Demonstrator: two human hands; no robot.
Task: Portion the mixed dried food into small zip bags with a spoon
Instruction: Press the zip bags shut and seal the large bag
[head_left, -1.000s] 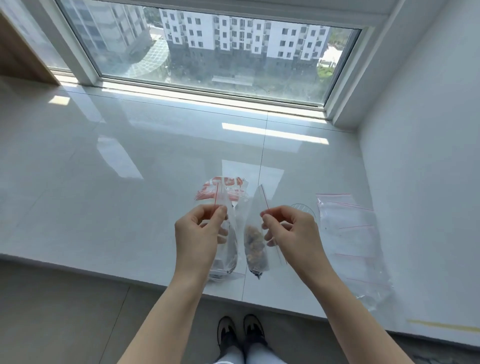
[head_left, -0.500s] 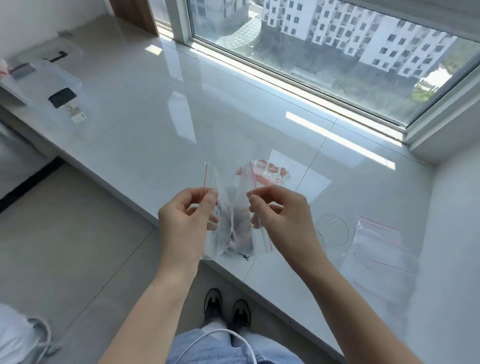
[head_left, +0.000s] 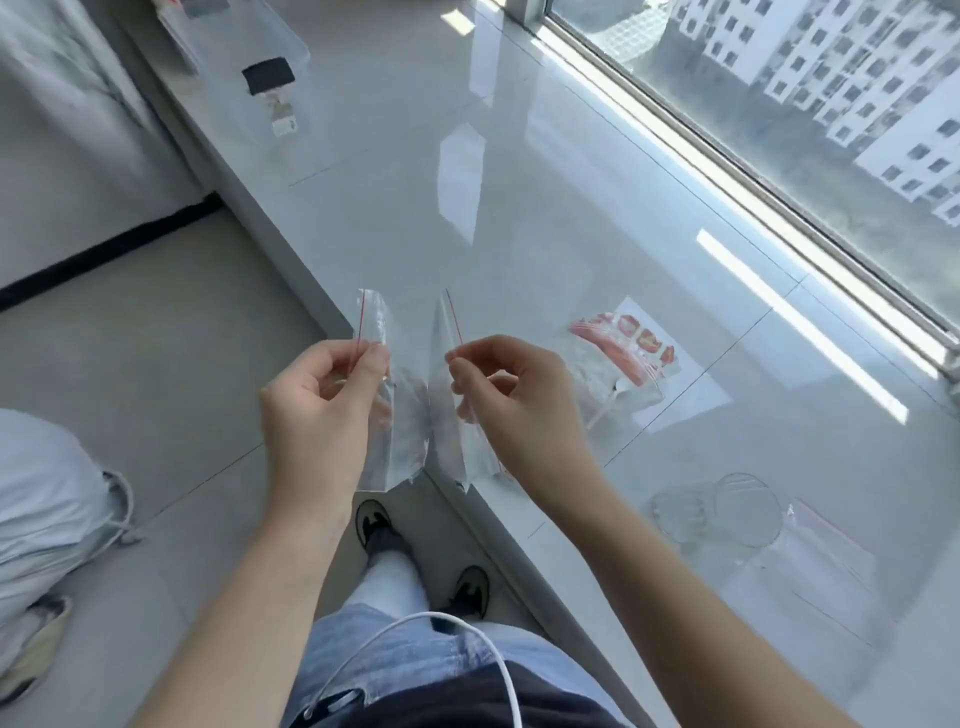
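My left hand (head_left: 317, 405) pinches the red-striped top of one small clear zip bag (head_left: 395, 431), and my right hand (head_left: 514, 400) pinches the top of a second small zip bag (head_left: 449, 431). Both bags hang side by side over the front edge of the white sill (head_left: 519, 218). Their contents are blurred. A red-printed food pouch (head_left: 618, 358) lies on the sill to the right of my right hand. A clear glass dish (head_left: 727, 512) sits farther right, next to a stack of empty zip bags (head_left: 821, 571). No spoon can be made out.
A window (head_left: 831, 104) runs along the sill's far side. Clear packets and a black item (head_left: 267, 75) lie at the sill's far left end. A white sack (head_left: 47, 499) sits on the floor to the left. My feet (head_left: 379, 525) stand below the sill edge.
The view has swung left and down. Both hands have carried the two small bags leftward, from above the sill to over its front edge. The grips look the same.
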